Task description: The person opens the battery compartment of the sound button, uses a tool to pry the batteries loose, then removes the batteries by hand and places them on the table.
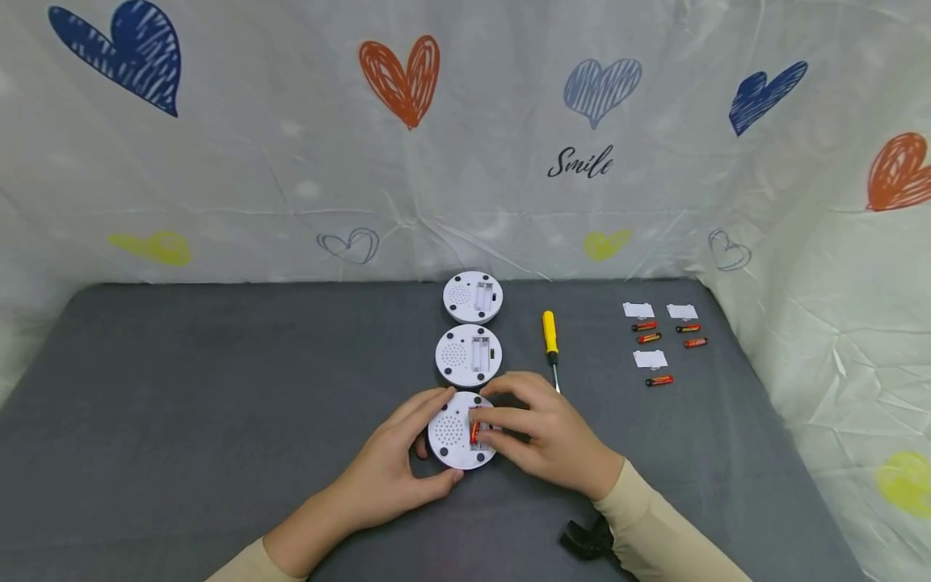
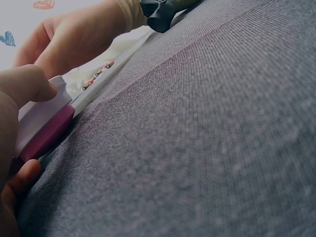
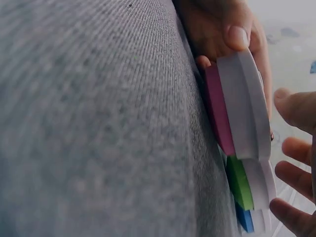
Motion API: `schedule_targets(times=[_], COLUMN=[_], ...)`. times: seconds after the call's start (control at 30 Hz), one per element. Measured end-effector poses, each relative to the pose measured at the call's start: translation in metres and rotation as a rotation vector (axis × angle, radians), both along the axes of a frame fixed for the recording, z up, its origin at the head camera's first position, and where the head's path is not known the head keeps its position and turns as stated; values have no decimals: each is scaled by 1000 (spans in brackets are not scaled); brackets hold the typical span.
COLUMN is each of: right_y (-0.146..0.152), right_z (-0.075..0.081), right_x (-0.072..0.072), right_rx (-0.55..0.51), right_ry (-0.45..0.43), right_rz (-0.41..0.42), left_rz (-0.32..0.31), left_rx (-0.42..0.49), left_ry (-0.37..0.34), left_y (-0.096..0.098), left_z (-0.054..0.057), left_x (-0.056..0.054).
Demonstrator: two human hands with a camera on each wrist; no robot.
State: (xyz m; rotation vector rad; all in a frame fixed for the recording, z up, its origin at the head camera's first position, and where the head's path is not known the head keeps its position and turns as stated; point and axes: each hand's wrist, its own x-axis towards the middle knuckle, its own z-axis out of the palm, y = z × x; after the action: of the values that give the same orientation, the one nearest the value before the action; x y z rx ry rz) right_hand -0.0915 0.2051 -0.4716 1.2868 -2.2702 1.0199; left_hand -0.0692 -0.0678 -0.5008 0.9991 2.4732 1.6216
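A round white device (image 1: 452,444) with a magenta underside lies in front of me, its battery side up. My left hand (image 1: 398,461) grips its rim, thumb at the near edge and fingers at the far side. One red battery (image 1: 475,432) shows in its compartment. Over that compartment is my right hand (image 1: 541,432); in the right wrist view its thumb and fingers (image 3: 294,180) are spread apart, just off the device. Two similar devices stand in a row behind it: a middle one (image 1: 451,356) with a green base and a far one (image 1: 458,297) with a blue base.
A yellow-handled screwdriver (image 1: 550,335) lies right of the devices, its tip behind my right hand. Farther right are three white covers (image 1: 650,359) and several red batteries (image 1: 659,380). A black object (image 1: 585,540) sits by the right sleeve. A heart-printed cloth (image 1: 480,186) hangs behind the table.
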Motion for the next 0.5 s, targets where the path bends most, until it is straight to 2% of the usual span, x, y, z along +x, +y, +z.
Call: schedule_targets(times=[0.23, 0.4, 0.5], right_y=[-5, -6, -7], right_z=[2, 4, 5], right_x=[-1, 1, 2], right_rx=[77, 126, 153], right_ry=[17, -1, 18], right_rz=[-7, -51, -83], left_rz=[-2, 7, 13], left_rx=[-7, -11, -16], left_ry=[5, 11, 10], left_y=[1, 0, 0], left_z=[2, 1, 1], left_x=[-1, 0, 0])
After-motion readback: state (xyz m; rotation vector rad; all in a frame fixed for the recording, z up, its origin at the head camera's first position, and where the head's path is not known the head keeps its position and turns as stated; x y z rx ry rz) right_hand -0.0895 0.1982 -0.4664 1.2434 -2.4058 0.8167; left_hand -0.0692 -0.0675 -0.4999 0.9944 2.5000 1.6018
